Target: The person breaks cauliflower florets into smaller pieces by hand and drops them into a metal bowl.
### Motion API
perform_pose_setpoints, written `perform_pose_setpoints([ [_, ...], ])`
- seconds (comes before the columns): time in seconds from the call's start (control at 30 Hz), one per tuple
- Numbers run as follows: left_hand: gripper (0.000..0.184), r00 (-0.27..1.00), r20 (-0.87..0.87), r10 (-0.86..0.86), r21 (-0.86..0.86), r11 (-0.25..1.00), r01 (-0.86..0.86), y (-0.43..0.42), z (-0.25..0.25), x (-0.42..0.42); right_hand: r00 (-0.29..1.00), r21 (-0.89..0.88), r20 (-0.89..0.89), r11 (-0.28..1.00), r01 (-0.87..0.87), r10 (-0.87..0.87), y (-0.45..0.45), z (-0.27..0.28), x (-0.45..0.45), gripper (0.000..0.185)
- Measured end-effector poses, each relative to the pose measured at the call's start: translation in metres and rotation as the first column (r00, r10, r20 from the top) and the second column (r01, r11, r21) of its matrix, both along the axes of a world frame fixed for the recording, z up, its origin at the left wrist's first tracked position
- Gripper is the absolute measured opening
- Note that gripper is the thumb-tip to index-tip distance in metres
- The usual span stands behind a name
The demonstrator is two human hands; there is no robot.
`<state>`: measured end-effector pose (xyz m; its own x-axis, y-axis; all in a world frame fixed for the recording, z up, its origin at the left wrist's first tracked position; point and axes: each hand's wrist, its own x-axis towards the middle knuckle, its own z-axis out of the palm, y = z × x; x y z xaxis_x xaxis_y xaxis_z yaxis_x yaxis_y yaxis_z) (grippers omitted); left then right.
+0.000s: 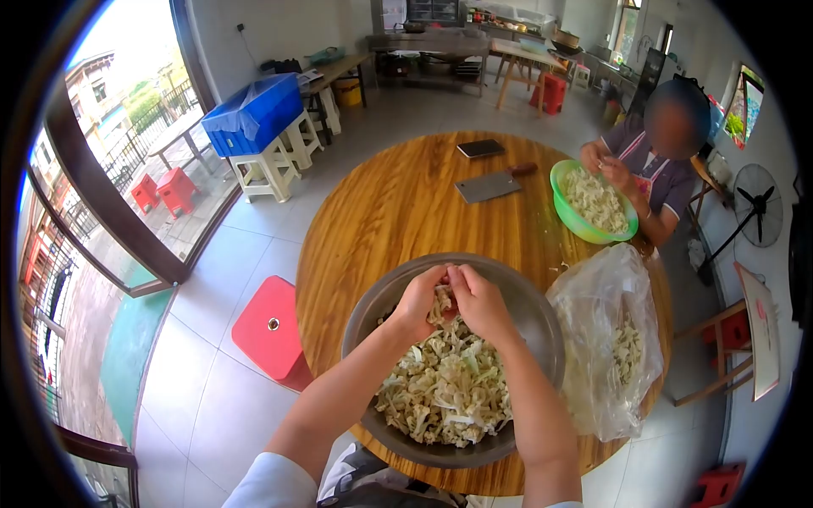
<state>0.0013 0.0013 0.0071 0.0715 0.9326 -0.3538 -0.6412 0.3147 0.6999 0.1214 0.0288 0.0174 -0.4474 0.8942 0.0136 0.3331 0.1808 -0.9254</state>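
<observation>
A wide metal bowl (542, 339) at the near edge of the table holds a heap of cauliflower pieces (449, 385). Over the bowl's far half, my left hand (420, 301) and my right hand (476, 298) meet at the fingertips. Both are closed around a cauliflower piece (440, 305), partly hidden by the fingers. To the right of the bowl lies a clear plastic bag (605, 339) with more cauliflower inside.
The round wooden table (373, 212) carries a cleaver (489, 187) and a phone (480, 148). Across from me a person (652, 161) works over a green bowl (584, 227) of cauliflower. A red stool (271, 326) stands left of the table, with a blue crate (252, 114) farther back.
</observation>
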Motion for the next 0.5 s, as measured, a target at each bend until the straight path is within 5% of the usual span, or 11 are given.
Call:
perform_pose_setpoints([
  [0.5,0.023,0.999,0.017,0.029,-0.012,0.999,-0.029,0.0,0.0,-0.001,0.999,-0.047,0.038,0.999,-0.01,0.012,-0.007,0.018,0.001,0.035],
])
